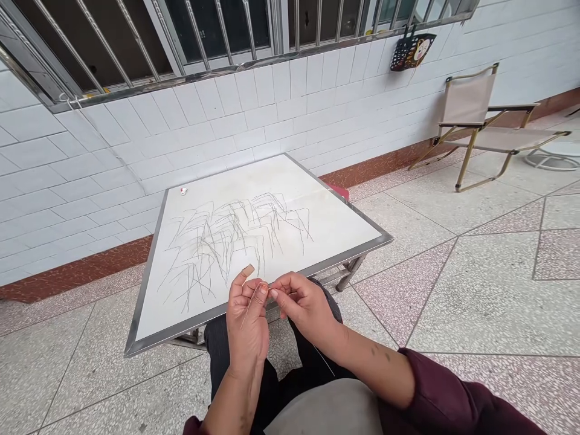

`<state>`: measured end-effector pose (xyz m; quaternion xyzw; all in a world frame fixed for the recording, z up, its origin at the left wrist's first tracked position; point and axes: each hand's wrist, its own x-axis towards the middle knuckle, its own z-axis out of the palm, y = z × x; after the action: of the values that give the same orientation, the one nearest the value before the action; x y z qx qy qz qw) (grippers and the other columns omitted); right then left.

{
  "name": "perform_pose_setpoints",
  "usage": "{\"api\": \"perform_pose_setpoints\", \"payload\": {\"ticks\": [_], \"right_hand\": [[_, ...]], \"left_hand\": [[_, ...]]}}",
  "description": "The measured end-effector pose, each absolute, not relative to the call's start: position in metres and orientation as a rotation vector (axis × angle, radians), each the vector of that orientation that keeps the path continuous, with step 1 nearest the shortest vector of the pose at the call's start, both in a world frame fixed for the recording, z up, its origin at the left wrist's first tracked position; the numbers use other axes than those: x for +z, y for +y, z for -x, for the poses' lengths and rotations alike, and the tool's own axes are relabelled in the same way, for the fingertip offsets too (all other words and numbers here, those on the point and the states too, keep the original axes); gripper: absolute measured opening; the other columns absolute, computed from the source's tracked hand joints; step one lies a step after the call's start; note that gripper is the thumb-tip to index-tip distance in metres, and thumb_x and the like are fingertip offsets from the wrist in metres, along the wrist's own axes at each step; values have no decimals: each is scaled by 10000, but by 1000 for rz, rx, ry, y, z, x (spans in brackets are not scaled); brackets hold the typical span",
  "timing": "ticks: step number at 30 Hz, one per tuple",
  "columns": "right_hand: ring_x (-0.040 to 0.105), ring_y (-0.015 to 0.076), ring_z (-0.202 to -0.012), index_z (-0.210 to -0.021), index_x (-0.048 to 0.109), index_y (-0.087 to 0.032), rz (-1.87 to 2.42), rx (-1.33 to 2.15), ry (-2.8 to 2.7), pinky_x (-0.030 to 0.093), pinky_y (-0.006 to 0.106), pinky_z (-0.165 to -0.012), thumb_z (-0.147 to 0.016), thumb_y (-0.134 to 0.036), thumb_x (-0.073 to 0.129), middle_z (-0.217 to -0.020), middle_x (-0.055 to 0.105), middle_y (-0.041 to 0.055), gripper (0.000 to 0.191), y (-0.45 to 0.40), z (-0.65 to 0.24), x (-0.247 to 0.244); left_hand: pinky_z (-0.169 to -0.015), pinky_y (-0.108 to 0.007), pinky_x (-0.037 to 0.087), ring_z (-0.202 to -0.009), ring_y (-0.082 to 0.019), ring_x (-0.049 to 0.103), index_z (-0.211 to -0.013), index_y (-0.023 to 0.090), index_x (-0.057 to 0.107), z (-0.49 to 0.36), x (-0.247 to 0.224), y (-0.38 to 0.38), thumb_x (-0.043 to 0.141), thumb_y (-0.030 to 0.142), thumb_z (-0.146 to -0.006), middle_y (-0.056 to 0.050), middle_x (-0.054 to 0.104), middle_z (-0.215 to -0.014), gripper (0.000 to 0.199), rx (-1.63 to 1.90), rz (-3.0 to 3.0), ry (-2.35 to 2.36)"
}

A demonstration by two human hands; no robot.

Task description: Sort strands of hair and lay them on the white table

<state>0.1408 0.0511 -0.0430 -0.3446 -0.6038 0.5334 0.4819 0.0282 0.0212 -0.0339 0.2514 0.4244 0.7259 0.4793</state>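
My left hand (249, 320) pinches a thin strand (246, 315) between thumb and fingers, just over the table's near edge. A tan strip of tape or bandage (247, 271) wraps its raised fingertip. At its thumb tip, my right hand (303, 302) meets it in a pinch on the same strand. Another length of thin line (324, 360) shows below the right hand, over my lap; whether it is joined to the strand I cannot tell. Many thin, dark, bent strands (235, 223) lie loosely across the white tabletop (326, 223). Their material is too fine to make out.
A small white-and-red object (183, 191) sits at the table's far left corner. The metal rim (149, 278) borders the top. Behind stands a white tiled wall (203, 133) with barred windows. A black basket (412, 51) hangs there, and a folding chair (469, 103) stands at right.
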Motion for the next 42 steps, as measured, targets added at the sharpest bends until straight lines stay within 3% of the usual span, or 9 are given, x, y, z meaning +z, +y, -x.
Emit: {"api": "perform_pose_setpoints", "payload": {"ticks": [6, 20, 36, 42], "right_hand": [[517, 69, -460, -836, 613, -187, 732, 1581, -1319, 441, 196, -469, -844, -374, 656, -609, 540, -69, 192, 53, -142, -40], [480, 60, -467, -853, 626, -179, 750, 1679, -1189, 444, 189, -448, -819, -440, 692, -647, 564, -52, 272, 49, -135, -48], [499, 82, -575, -974, 664, -205, 659, 1589, -1376, 506, 183, -448, -842, -334, 692, -731, 497, -34, 187, 31, -131, -62], [486, 60, -518, -1007, 663, -213, 674, 1584, -1369, 495, 172, -429, -834, -287, 691, -716, 487, -51, 190, 30, -128, -63]], "left_hand": [[-859, -233, 462, -815, -96, 610, -1267, 282, 591, -25, -32, 19, 792, 194, -749, 33, 663, -836, 562, 1746, -685, 1006], [-782, -232, 486, -755, -98, 619, -1212, 219, 618, -23, -33, 19, 836, 170, -690, 39, 667, -757, 568, 1738, -565, 1038], [-736, -196, 500, -711, -80, 599, -1235, 208, 622, -10, -29, 9, 820, 160, -710, 31, 626, -765, 563, 1809, -515, 951], [-753, -194, 506, -752, -87, 607, -1215, 205, 643, -7, -29, 10, 837, 135, -675, 17, 642, -785, 578, 1780, -453, 967]]}}
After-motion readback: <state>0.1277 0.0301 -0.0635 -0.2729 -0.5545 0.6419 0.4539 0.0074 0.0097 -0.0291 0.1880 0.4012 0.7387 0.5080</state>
